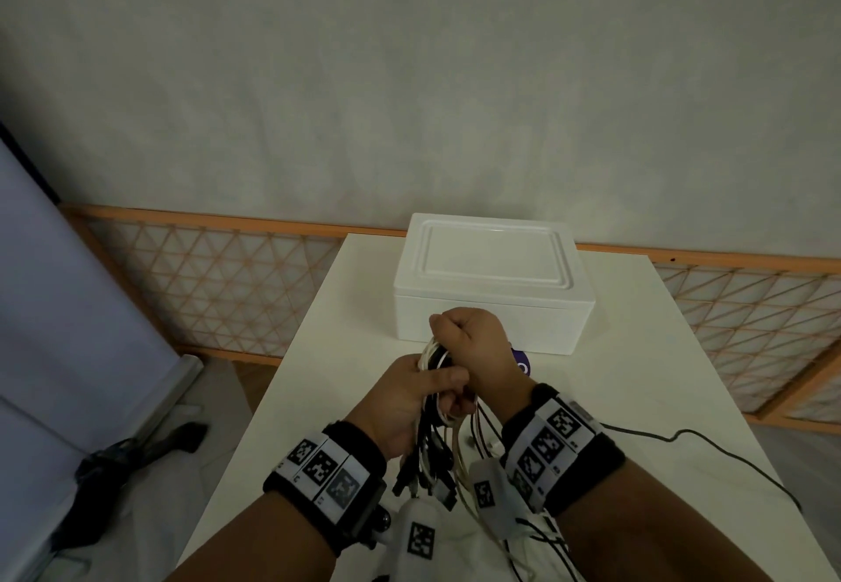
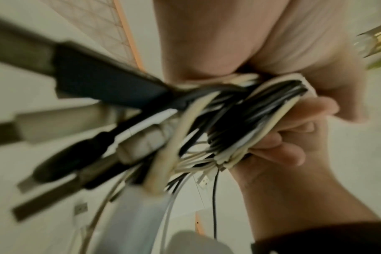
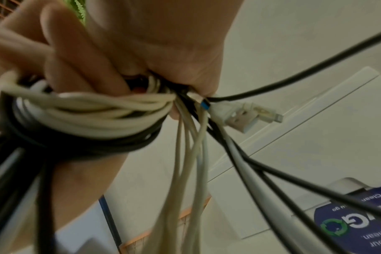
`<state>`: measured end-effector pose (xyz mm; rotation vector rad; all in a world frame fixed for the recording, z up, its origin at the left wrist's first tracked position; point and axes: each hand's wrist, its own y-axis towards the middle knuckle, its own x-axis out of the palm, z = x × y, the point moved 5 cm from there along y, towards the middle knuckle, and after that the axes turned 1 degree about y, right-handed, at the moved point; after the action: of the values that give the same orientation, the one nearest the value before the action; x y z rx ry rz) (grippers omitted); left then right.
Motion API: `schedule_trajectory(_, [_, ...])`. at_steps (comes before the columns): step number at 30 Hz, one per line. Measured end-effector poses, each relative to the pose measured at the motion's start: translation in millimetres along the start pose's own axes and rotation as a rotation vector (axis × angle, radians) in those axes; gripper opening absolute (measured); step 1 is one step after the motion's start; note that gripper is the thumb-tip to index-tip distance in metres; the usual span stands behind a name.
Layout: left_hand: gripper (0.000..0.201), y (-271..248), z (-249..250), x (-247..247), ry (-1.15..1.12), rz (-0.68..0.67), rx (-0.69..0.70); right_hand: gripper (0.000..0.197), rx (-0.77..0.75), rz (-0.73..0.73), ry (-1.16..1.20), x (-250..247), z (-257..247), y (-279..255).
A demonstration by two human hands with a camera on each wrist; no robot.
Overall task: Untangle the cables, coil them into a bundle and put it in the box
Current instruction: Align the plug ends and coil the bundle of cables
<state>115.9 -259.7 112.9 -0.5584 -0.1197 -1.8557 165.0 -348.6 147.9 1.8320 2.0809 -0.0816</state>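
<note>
A bundle of black and white cables (image 1: 437, 360) is held above the white table (image 1: 637, 399), just in front of the closed white box (image 1: 489, 283). My left hand (image 1: 416, 392) grips the lower part of the coil (image 2: 261, 120) from the left. My right hand (image 1: 473, 340) is fisted round its upper part, with loops wound over the fingers (image 3: 87, 110). Loose ends with USB plugs (image 1: 425, 477) hang down towards me; more plugs (image 3: 246, 116) stick out by the right palm. One black cable (image 1: 710, 445) trails right across the table.
A small dark blue packet (image 1: 521, 360) lies beside the box's front right corner. A wooden lattice screen (image 1: 227, 281) stands behind the table. A pale panel (image 1: 68, 285) and dark gear (image 1: 136, 458) are on the floor at left.
</note>
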Motion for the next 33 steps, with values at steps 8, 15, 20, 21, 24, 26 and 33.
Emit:
schedule_trajectory(8, [0.026,-6.3,26.0,-12.1,-0.183,0.047,0.045,0.039,0.042,-0.337,0.266,13.8,30.2,-8.7])
schedule_trajectory(15, [0.023,-6.3,44.3,-41.7,-0.261,0.166,0.112,0.041,0.179,-0.485,-0.194,10.9,62.3,-28.9])
schedule_trajectory(20, [0.020,-6.7,74.4,-77.3,-0.324,0.261,0.175,0.044,0.234,-0.514,-0.972,-12.6,103.0,-52.8])
schedule_trajectory(21, [0.023,-6.6,74.0,-82.5,-0.303,0.284,0.153,0.056,0.232,-0.483,-1.031,-17.4,105.4,-53.4])
schedule_trajectory(24, [0.029,-6.0,62.6,-88.5,-0.204,0.321,0.067,0.117,0.214,-0.360,-0.987,-25.7,86.6,-44.5])
schedule_trajectory(26, [0.031,-5.0,53.6,-87.4,-0.159,0.329,0.029,0.136,0.098,-0.285,-0.887,-21.6,56.4,-38.2])
schedule_trajectory(33, [0.032,-9.1,38.8,-49.8,0.103,0.172,-0.018,0.116,-0.257,-0.103,-0.879,25.5,-1.5,-23.5])
